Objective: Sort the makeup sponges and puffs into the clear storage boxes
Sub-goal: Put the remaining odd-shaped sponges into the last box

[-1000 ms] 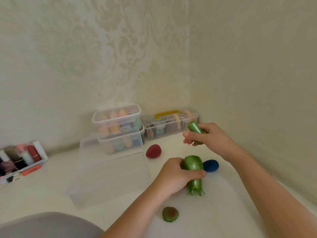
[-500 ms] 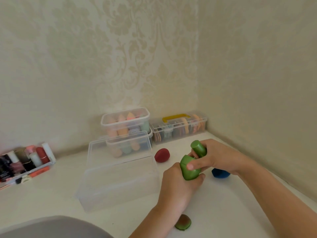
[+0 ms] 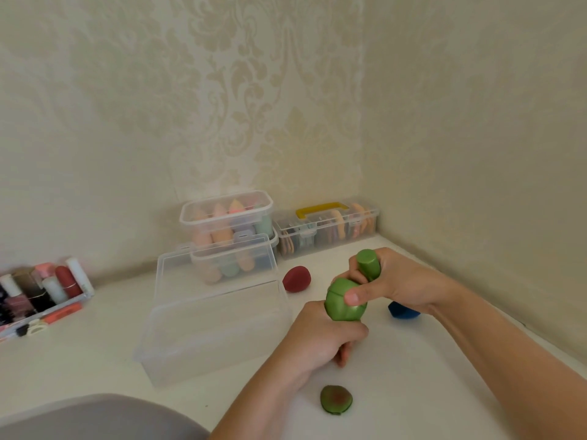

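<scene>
My left hand (image 3: 320,339) grips the lower part of a shiny green holder (image 3: 341,301) standing on the white table. My right hand (image 3: 394,281) grips its green cap (image 3: 368,265) and sets it against the holder's top, thumb pressing on the body. A green-brown sponge (image 3: 336,403) lies in front of my left hand. A dark red sponge (image 3: 296,278) lies behind the holder. Half hidden under my right wrist is a blue sponge (image 3: 401,311). An open clear box (image 3: 216,325) with its lid up stands to the left, holding nothing I can see.
Two stacked clear boxes (image 3: 227,217) of pastel sponges and a yellow-handled box (image 3: 327,228) of flat puffs stand in the corner. A tray of cosmetics bottles (image 3: 41,290) sits at the far left. A grey rounded object (image 3: 95,420) fills the bottom left. Walls bound the table behind and right.
My right hand brought the green cap down from above onto the green holder. My left hand shifted its grip lower, covering the holder's foot.
</scene>
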{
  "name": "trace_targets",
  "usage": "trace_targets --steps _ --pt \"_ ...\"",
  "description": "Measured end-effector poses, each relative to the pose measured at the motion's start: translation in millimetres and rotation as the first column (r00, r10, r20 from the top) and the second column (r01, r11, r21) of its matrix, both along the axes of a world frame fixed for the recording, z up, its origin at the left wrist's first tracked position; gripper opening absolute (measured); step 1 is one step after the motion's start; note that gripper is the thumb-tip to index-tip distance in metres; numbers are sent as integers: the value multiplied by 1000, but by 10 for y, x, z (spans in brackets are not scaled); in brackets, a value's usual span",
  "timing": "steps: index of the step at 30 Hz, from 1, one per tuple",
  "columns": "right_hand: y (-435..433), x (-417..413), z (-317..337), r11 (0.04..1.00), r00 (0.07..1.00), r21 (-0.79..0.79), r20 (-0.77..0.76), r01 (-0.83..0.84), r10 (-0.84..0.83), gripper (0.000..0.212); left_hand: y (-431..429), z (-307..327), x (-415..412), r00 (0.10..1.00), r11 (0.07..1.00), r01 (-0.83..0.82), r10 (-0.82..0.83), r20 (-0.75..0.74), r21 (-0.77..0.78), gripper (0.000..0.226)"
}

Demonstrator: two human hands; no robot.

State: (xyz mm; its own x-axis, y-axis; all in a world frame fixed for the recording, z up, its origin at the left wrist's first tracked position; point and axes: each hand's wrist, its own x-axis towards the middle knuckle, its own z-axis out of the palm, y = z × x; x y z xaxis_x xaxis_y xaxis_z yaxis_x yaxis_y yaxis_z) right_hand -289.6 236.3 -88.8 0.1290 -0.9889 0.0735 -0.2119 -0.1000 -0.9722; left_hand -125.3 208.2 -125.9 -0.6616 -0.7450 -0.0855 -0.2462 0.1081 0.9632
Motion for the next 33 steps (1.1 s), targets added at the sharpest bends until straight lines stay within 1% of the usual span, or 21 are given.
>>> trace_targets --steps 3,5,7,8,9,10,11,12,13,14,15,16,18,22,24,25,27,28,30,32,33 --pt "-31 3 -57 999 998 -6 42 -41 42 39 -2 43 55 992 987 107 -98 -80 122 23" --pt "-44 13 -56 997 993 -29 90 -72 75 42 -8 89 118 965 945 234 -198 -172 226 17" --pt "-28 8 -8 991 958 -83 261 -104 122 47 -13 148 189 893 851 412 -306 -330 325 13" --pt "-12 -24 20 991 923 -98 365 -91 121 47 -15 169 217 857 811 475 -336 -392 342 13" --pt "13 -55 61 993 902 -99 418 -71 106 47 -19 176 232 836 796 504 -353 -420 334 13" --pt "40 -83 93 996 925 -90 377 -11 44 46 -14 177 232 830 802 508 -359 -427 314 13" --pt "51 -109 92 992 977 -87 200 88 -69 44 -10 166 218 834 823 490 -345 -430 289 12" --pt "41 -139 54 976 976 -103 -82 192 -201 43 -8 153 198 844 856 454 -322 -429 250 11" --pt "11 -163 -2 950 872 -139 -378 279 -311 42 -10 132 176 859 896 402 -298 -417 188 11" --pt "-25 -164 -64 932 738 -176 -572 316 -358 42 -16 111 155 877 932 343 -274 -394 115 11" --pt "-61 -159 -132 928 656 -200 -662 313 -364 42 -26 85 135 893 957 286 -249 -374 44 13" --pt "-82 -148 -180 934 637 -203 -687 295 -350 43 -44 58 122 907 973 231 -221 -358 -15 16" --pt "-98 -160 -222 945 657 -189 -681 267 -322 43 -76 18 103 923 984 148 -172 -343 -96 22" --pt "-88 -150 -199 932 644 -204 -678 299 -355 42 -80 8 85 932 982 79 -133 -338 -170 24" --pt "-67 -114 -141 899 727 -222 -532 377 -435 53 -74 8 84 938 983 64 -118 -325 -172 22" --pt "-52 -99 -92 882 790 -218 -392 418 -471 56 -73 4 81 941 983 57 -112 -319 -175 22" --pt "-14 -71 23 880 887 -157 -38 449 -459 48 -70 5 75 943 984 56 -108 -315 -170 23" --pt "4 -73 70 894 901 -125 104 431 -420 44 -61 13 75 943 985 63 -112 -314 -162 24" --pt "33 -86 138 919 894 -95 287 383 -344 39 -39 28 75 940 981 88 -138 -311 -172 23" --pt "46 -108 162 949 865 -65 434 308 -251 37 -19 34 74 935 975 101 -161 -315 -200 32" --pt "51 -119 165 965 865 -61 462 253 -198 38 -17 24 67 933 974 91 -157 -325 -208 41"
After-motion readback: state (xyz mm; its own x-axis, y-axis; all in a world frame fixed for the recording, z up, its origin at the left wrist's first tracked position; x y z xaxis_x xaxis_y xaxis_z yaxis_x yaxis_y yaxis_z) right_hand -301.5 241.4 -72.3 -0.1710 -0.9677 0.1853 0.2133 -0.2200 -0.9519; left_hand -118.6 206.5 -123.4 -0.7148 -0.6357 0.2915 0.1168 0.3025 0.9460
